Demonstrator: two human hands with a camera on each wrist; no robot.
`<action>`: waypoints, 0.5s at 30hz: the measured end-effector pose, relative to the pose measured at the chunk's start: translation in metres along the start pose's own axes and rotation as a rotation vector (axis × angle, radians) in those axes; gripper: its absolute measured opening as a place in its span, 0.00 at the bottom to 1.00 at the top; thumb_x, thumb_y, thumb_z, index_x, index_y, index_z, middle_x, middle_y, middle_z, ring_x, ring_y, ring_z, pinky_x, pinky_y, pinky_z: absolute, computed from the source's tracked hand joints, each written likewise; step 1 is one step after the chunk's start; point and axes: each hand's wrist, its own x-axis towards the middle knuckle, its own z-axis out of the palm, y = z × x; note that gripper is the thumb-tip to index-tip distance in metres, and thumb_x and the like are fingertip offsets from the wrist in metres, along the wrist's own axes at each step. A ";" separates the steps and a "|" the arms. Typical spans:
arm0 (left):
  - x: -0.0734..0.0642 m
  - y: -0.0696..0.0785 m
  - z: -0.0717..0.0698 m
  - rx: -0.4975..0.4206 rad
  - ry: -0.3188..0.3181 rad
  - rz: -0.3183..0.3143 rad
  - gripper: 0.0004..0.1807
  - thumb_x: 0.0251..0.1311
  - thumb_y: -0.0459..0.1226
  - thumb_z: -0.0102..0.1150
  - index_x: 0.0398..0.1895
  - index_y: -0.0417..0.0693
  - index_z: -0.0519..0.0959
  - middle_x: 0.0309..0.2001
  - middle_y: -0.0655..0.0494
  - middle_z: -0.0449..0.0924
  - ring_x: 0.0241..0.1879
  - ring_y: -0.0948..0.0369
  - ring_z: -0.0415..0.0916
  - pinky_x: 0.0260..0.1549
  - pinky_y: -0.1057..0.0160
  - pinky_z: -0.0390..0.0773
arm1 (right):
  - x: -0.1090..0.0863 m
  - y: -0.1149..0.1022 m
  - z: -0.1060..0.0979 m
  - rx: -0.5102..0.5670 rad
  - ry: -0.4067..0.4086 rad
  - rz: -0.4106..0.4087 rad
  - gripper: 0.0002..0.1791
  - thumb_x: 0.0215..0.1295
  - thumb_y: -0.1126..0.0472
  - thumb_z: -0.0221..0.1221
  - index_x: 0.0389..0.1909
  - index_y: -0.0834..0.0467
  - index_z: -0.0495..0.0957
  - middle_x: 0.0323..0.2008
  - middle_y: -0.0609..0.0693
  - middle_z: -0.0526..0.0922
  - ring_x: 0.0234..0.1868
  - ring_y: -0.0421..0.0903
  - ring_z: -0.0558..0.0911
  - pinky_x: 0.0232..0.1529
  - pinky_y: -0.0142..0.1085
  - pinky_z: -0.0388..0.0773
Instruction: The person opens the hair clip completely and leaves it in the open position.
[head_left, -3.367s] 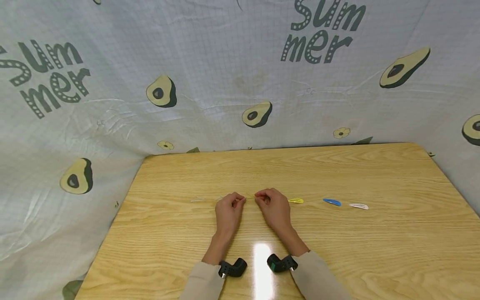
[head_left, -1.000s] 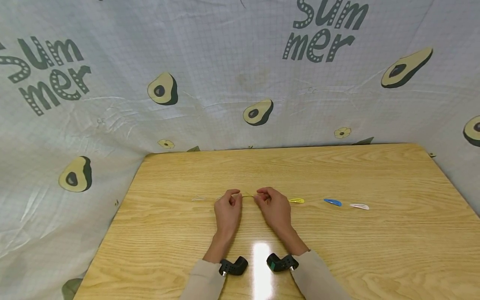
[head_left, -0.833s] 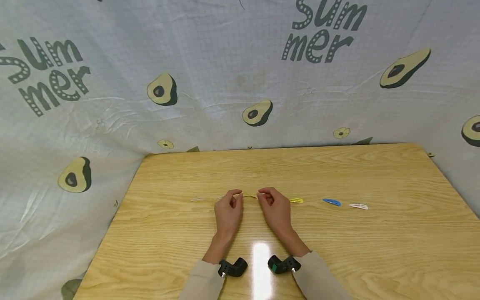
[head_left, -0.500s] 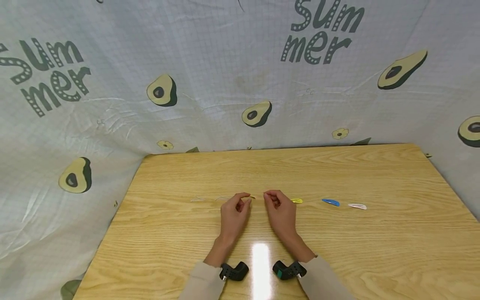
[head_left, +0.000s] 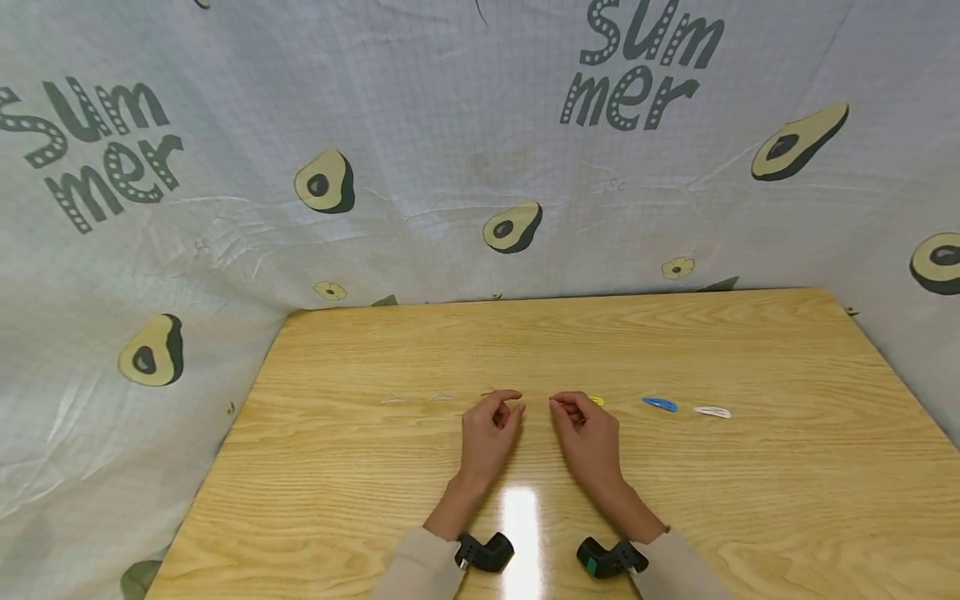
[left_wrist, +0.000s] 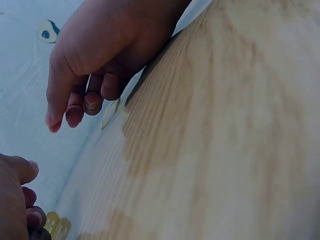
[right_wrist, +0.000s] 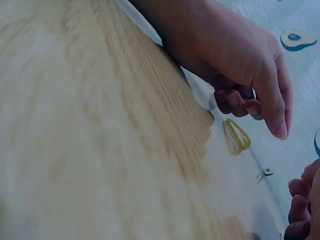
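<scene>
In the head view the left hand is low over the table, fingers loosely curled, thumb and index tips apart and nothing between them. Just behind it lies a thin, bowed yellow hair clip, which also shows under the fingers in the left wrist view as a yellow loop. To the right, the right hand has thumb and index tips close together, with nothing visible in them. A flat yellow snap hair clip, partly hidden by that hand, lies behind it; the right wrist view shows this yellow clip whole.
Two thin pale clips lie left of the left hand. Right of the right hand are a blue snap clip and a pale pink one. The wooden table ends at a white patterned cloth.
The hands earlier held the thin yellow clip between their fingertips. They have let it go, leaving it on the table, and both have drawn back toward the body and to the right.
</scene>
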 end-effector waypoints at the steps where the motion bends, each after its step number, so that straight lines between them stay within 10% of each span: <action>1: 0.000 0.000 0.002 -0.003 0.000 0.006 0.07 0.53 0.24 0.66 0.35 0.35 0.82 0.16 0.57 0.68 0.17 0.67 0.62 0.16 0.73 0.65 | -0.001 0.001 -0.002 -0.011 0.000 0.001 0.05 0.64 0.60 0.62 0.35 0.57 0.83 0.24 0.42 0.80 0.24 0.38 0.77 0.24 0.30 0.72; 15: 0.004 0.001 0.015 0.013 -0.048 0.005 0.06 0.54 0.26 0.66 0.36 0.36 0.82 0.17 0.59 0.68 0.17 0.69 0.61 0.17 0.72 0.67 | 0.001 0.010 -0.032 -0.086 0.058 0.014 0.05 0.62 0.61 0.64 0.37 0.57 0.83 0.25 0.43 0.80 0.24 0.39 0.75 0.24 0.26 0.69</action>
